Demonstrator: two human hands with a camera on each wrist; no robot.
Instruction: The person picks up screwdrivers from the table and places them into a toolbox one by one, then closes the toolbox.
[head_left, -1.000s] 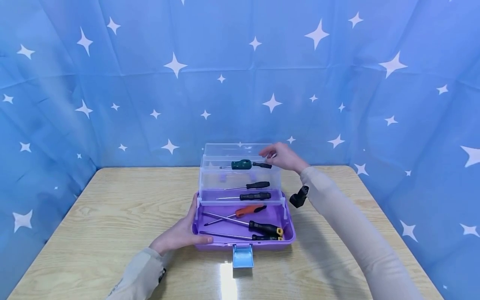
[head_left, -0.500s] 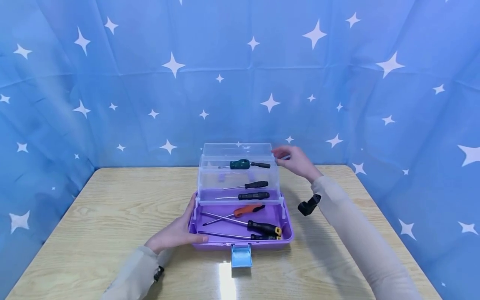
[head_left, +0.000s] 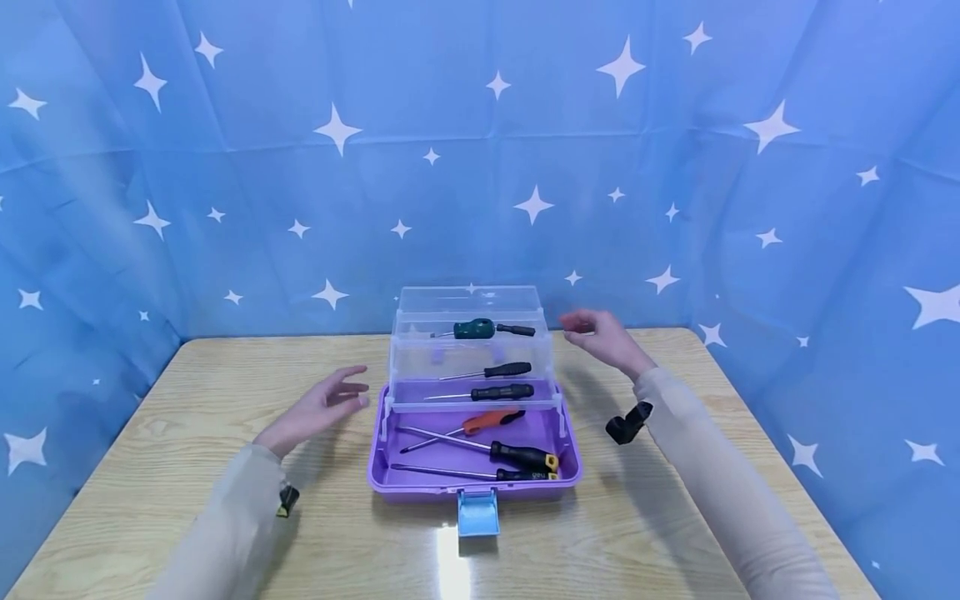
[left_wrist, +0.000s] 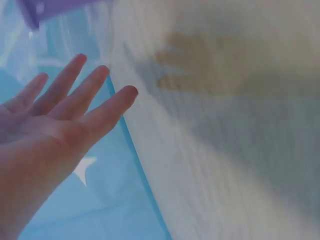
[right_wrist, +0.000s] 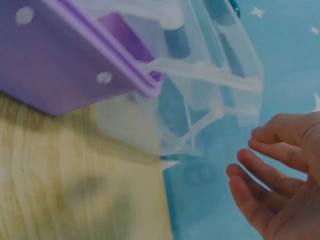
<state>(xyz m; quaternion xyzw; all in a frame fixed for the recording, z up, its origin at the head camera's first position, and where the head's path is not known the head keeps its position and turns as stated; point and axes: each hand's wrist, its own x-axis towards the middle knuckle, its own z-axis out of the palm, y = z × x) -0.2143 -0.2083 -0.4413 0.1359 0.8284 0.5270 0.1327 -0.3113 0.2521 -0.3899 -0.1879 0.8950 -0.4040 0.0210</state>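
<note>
A purple toolbox [head_left: 475,492] stands open on the table, its clear trays [head_left: 420,360] raised in tiers toward the back. On the upper tier lie a green-handled screwdriver [head_left: 474,329] and a small black-handled tool [head_left: 516,331]. Below them are two black-handled screwdrivers, one [head_left: 507,369] above the other [head_left: 502,392]. The purple bottom holds an orange-handled screwdriver [head_left: 491,421] and two black-and-yellow ones, the upper [head_left: 523,456] crossing it. My left hand [head_left: 315,408] hovers left of the box, fingers spread, holding nothing. To the right of the trays, my right hand [head_left: 603,340] is apart from them, fingers loosely bent, holding nothing.
A light blue latch [head_left: 477,512] hangs from the toolbox front. The wood-grain table [head_left: 247,392] extends on both sides of the box. Behind it hangs a blue cloth backdrop [head_left: 450,183] with white stars.
My left hand has let go of the toolbox's left side and drawn away leftward. My right hand has left the upper tray and moved to the right.
</note>
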